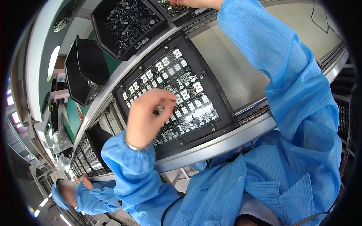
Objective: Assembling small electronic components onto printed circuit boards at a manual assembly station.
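Left hand over circuit board, right hand at parts bin

Step in hand looks like fine hand work on the board, with parts within reach; that's a judgement. The dark circuit board covered in rows of white square components (185, 94) sits mid-frame, inside a flat black rectangular carrier frame (221, 102). Carrier lies between silver metal rails (215, 140), tilted across the picture by the fisheye view.

Left hand (143, 118): bare, over the board's lower left part, fingers curled, thumb and index tips drawn close together. Can't tell whether the tips meet, pinch a tiny part or touch the board. Right hand (200, 3): cut by the upper edge, fingers at a heap of small shiny parts (168, 8). Can't tell if it's gripping anything. The two hands are well apart.

Just left of that heap, top of frame: a black plastic bin (98, 29) with dark round parts (132, 22). Another black angular bin (88, 56) stands upper left.

Next move, judged: calls for a steady fingertip pinch at the board, without knocking neighbouring components, and for the right hand to pick cleanly from the loose heap.
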A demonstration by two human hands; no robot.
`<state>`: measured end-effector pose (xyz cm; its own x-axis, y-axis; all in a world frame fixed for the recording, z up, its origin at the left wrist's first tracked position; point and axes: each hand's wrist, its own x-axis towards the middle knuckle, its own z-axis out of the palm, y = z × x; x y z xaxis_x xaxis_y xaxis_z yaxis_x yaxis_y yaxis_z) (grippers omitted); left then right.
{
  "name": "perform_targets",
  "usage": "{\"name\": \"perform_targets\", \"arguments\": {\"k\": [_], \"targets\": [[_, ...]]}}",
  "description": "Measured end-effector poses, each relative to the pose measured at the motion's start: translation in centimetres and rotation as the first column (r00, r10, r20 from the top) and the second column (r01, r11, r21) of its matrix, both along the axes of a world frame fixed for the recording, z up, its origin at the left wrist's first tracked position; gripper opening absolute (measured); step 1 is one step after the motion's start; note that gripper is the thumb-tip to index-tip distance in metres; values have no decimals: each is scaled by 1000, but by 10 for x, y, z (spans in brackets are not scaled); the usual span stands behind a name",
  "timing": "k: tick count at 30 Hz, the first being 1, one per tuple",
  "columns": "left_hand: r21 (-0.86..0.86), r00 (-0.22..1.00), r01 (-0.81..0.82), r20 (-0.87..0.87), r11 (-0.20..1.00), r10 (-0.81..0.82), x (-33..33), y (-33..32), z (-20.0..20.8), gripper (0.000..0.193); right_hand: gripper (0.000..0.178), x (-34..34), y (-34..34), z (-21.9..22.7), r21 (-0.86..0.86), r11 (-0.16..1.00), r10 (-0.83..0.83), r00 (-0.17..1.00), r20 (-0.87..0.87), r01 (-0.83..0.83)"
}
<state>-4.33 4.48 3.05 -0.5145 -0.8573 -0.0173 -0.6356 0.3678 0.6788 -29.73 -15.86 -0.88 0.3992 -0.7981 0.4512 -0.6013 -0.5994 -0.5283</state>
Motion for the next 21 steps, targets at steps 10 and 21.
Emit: {"name": "perform_targets", "arguments": {"k": [10, 21], "targets": [[-236, 987, 137, 121, 962, -111, -42, 11, -40, 36, 20, -1, 1, -2, 31, 998, 46, 998, 42, -47], [-551, 896, 401, 401, 732, -189, -62, -11, -52, 25, 22, -6, -4, -7, 73, 997, 31, 998, 63, -35]]}}
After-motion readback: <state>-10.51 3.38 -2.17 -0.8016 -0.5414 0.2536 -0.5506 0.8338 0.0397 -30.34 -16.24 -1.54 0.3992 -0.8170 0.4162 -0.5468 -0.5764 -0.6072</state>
